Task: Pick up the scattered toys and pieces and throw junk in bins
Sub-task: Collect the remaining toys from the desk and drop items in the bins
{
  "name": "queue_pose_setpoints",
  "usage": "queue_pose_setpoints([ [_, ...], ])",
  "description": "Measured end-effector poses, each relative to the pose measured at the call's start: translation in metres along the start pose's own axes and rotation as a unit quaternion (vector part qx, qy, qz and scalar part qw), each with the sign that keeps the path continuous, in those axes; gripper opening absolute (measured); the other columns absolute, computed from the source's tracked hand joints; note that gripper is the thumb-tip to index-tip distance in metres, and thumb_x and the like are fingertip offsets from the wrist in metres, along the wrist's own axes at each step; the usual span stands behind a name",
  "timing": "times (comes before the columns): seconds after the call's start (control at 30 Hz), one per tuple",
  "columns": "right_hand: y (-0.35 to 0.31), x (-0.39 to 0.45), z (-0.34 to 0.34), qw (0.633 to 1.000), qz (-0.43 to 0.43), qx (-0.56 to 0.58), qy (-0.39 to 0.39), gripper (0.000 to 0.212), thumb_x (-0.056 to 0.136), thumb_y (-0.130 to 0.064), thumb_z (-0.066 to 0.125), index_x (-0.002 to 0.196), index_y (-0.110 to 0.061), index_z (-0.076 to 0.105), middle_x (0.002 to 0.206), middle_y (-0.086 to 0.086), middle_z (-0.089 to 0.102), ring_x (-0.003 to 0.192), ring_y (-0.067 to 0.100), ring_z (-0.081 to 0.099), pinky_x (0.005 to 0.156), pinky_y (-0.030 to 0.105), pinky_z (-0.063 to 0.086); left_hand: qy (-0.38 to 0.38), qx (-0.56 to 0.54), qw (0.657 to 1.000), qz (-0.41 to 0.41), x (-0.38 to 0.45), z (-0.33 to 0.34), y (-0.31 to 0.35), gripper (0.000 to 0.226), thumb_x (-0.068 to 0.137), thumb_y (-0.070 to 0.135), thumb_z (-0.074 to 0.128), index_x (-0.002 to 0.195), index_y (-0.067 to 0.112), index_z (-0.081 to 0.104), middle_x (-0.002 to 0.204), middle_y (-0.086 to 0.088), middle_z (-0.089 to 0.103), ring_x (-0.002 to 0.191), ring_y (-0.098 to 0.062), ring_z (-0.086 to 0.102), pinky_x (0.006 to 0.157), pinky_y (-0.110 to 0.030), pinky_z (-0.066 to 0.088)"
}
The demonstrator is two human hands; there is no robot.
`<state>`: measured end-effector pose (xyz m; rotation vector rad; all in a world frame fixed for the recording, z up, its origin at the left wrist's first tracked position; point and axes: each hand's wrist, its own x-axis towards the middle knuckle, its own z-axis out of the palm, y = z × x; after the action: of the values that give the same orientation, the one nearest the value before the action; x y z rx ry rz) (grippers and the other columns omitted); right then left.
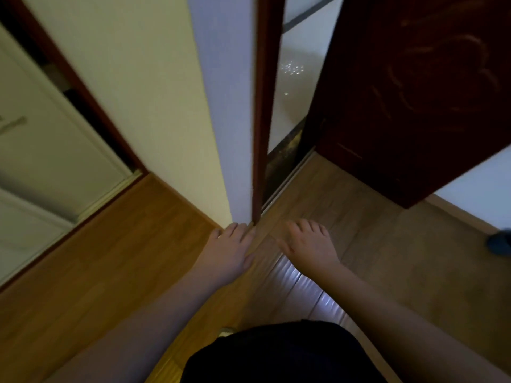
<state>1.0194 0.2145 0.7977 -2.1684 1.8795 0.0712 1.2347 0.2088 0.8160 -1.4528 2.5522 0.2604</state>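
Both of my hands are stretched out in front of me above the wooden floor (116, 272), palms down and holding nothing. My left hand (231, 248) hovers by the foot of the wall corner, fingers loosely spread. My right hand (307, 243) is just to its right, fingers apart, in front of the doorway. No toys, loose pieces or bins show in this view. A small blue object (500, 241) lies at the right edge on the floor; I cannot tell what it is.
A white wall corner (221, 120) stands straight ahead. A dark red door (414, 92) stands open on the right, with a pale tiled floor (293, 84) beyond the threshold. A white cabinet door (41, 147) is on the left.
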Motion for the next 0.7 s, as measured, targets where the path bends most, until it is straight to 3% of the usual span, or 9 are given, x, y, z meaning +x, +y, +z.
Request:
queue_pose_setpoints([
  [0.37, 0.179, -0.112, -0.022, 0.975, 0.208, 0.059, 0.048, 0.056, 0.096, -0.058, 0.031, 0.138, -0.022, 0.041, 0.128, 0.005, 0.054, 0.115, 0.026, 0.053, 0.092, 0.041, 0.042, 0.008, 0.049, 0.982, 0.18, 0.11, -0.03, 0.207, 0.061, 0.096, 0.048, 0.037, 0.149, 0.02, 0.025, 0.145, -0.006, 0.042, 0.132, -0.024, 0.04, 0.099, -0.041, 0.041],
  [0.7, 0.324, -0.231, -0.017, 0.922, 0.369, 0.096, 0.073, 0.056, 0.096, -0.056, 0.033, 0.139, -0.021, 0.042, 0.132, 0.004, 0.054, 0.119, 0.024, 0.051, 0.095, 0.038, 0.04, -0.001, 0.092, 0.943, 0.321, 0.158, -0.029, 0.398, 0.059, 0.097, 0.045, 0.036, 0.151, 0.024, 0.021, 0.148, -0.005, 0.039, 0.134, -0.023, 0.038, 0.1, -0.039, 0.039],
])
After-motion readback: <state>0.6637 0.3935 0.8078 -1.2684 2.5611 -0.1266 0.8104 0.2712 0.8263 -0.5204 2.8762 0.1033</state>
